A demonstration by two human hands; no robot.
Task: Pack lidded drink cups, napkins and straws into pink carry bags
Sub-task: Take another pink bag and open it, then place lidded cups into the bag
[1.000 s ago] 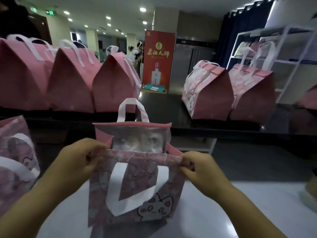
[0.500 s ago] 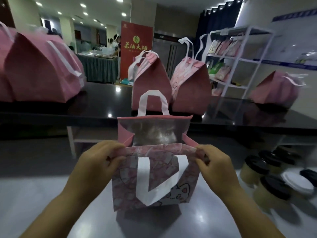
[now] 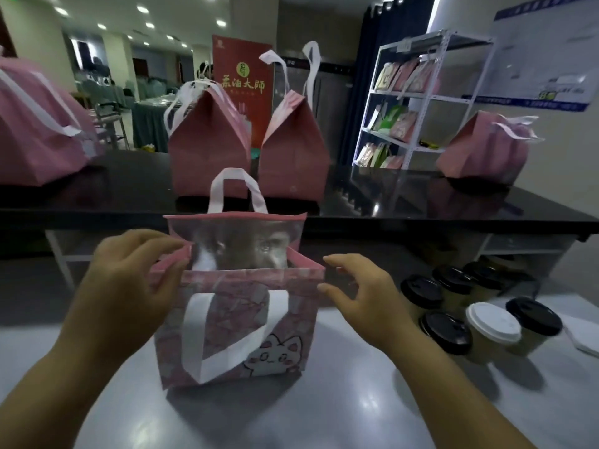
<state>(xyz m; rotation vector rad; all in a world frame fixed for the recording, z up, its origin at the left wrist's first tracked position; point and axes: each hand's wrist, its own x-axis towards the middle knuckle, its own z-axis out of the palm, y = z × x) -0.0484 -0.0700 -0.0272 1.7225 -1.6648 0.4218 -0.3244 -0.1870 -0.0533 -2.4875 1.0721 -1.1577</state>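
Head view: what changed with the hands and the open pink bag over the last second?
The right hand let go of the right rim of the pink carry bag and now hovers open beside it. The view swung right, bringing the lidded cups into sight. The left hand still pinches the left rim; the bag stays upright and open.

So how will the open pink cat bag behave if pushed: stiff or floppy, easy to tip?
Probably floppy: the rim of the pink cat bag creases where the left hand pinches it. Standing tall on the glossy table, it may slide or tip.
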